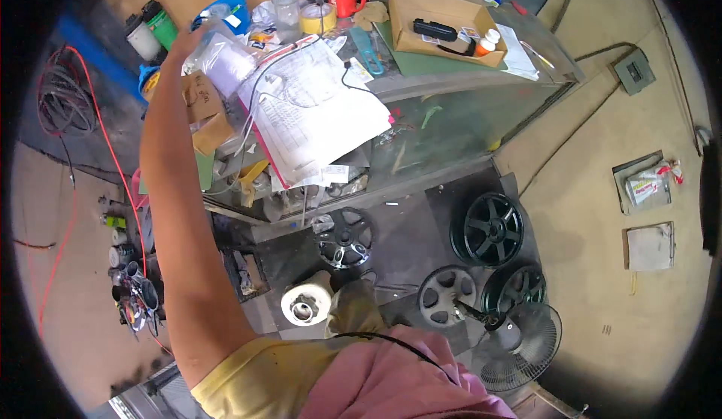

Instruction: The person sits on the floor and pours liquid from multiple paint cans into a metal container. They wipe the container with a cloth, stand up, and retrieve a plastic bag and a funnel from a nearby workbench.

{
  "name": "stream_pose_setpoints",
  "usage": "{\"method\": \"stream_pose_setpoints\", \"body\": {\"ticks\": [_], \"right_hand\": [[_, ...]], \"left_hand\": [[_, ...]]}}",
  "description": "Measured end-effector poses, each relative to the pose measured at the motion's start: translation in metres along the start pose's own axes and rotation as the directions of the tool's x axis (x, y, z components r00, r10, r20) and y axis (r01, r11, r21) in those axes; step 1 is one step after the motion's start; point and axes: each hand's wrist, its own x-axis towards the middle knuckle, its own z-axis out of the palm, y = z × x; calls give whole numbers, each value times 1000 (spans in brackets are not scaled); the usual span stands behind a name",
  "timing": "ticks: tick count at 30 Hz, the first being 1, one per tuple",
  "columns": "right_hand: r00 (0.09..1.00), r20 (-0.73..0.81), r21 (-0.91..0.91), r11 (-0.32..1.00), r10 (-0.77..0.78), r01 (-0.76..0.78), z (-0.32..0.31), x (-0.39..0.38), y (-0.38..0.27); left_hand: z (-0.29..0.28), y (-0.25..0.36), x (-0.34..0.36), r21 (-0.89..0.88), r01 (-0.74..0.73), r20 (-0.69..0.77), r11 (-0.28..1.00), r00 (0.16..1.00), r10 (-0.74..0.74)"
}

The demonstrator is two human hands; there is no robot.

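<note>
A clear plastic bag (218, 60) is at the far left part of the cluttered surface (451, 81), and the left hand (188, 43) is closed on it from the left side. The left arm stretches up from the lower edge of the view to reach it. The bag sits just above a small brown cardboard box (204, 111) and beside a big pile of white papers (316, 114). A thin white cable (259, 92) lies across these papers.

Behind the bag there is a blue bowl (229, 9), and further left stand two bottles, one with a green body (162, 27) and one white (141, 39). Near the back edge stand a clear drink bottle with an orange cap (285, 2), a roll of yellow tape (318, 18) and a red mug (344, 0). To the right is an open cardboard tray (444, 24) with a black tool (435, 30) and a small white bottle (487, 42) in it.

The right hand is not visible, so I cannot tell its state.

Under the surface, on the floor, are several wheel rims: a black one (346, 237) near the middle, a dark green one (492, 229) to the right, a grey one (447, 295) and another dark one (515, 287) lower. A fan (523, 344) stands near them. A white roll (307, 302) lies close to the person's body. At the left, an orange cord (105, 141) runs over the floor.
</note>
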Motion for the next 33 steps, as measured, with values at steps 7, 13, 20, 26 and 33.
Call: {"method": "stream_pose_setpoints", "body": {"ticks": [7, 13, 20, 26, 33], "right_hand": [[998, -43, -55, 998, 39, -41, -15, -6, -15], [1000, -4, -85, 996, 9, -10, -11, 8, -32], [995, 61, -126, 989, -76, 83, -6, 28, -56], [941, 166, -160, 933, -295, 321, 15, 45, -115], [550, 361, -103, 554, -753, 826, 123, -104, -383]], "left_hand": [[-17, 51, -19, -181, 35, 369, 983, 929, 35], [-78, 129, -37, -245, 91, 626, 965, 775, 86], [-107, 126, -24, -222, -193, 560, 956, 777, 287], [-171, 178, -40, -361, -343, 256, 867, 858, 446], [-287, 371, -178, -424, -481, 204, 767, 775, 598]]}}
